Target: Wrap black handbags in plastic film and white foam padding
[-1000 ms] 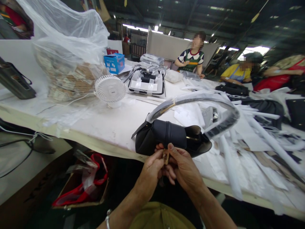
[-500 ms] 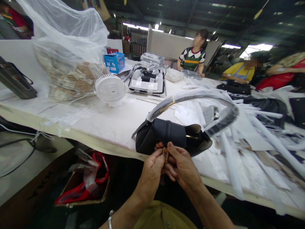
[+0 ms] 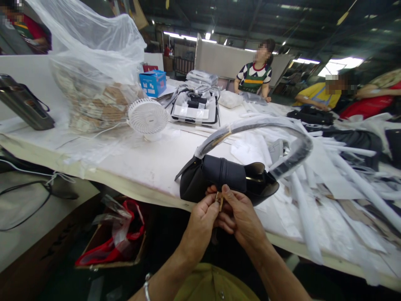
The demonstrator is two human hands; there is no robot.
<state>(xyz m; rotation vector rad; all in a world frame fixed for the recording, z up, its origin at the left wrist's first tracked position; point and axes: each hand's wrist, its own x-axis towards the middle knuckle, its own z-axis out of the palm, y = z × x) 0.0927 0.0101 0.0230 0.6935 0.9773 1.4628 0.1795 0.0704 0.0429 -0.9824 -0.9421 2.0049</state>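
Observation:
A black handbag [image 3: 219, 179] lies at the near edge of the white table [image 3: 147, 163], its strap [image 3: 260, 125] arching up, wrapped in clear plastic. Just below the bag, my left hand [image 3: 200, 223] and my right hand [image 3: 242, 217] meet. Both pinch a small brown and gold tag [image 3: 219, 200] between thumbs and fingertips. The tag sits against the bag's lower edge. How it joins the bag is hidden by my fingers.
A small white fan [image 3: 148, 117] and a big clear bag of brown pieces [image 3: 94, 96] stand at the left. White paper rolls and scraps [image 3: 338, 179] cover the right side. A cardboard box with red plastic [image 3: 109, 242] sits on the floor. Other people work at the far side.
My hands with the tag have risen slightly toward the bag. The view has shifted a little; the bag has stayed in place.

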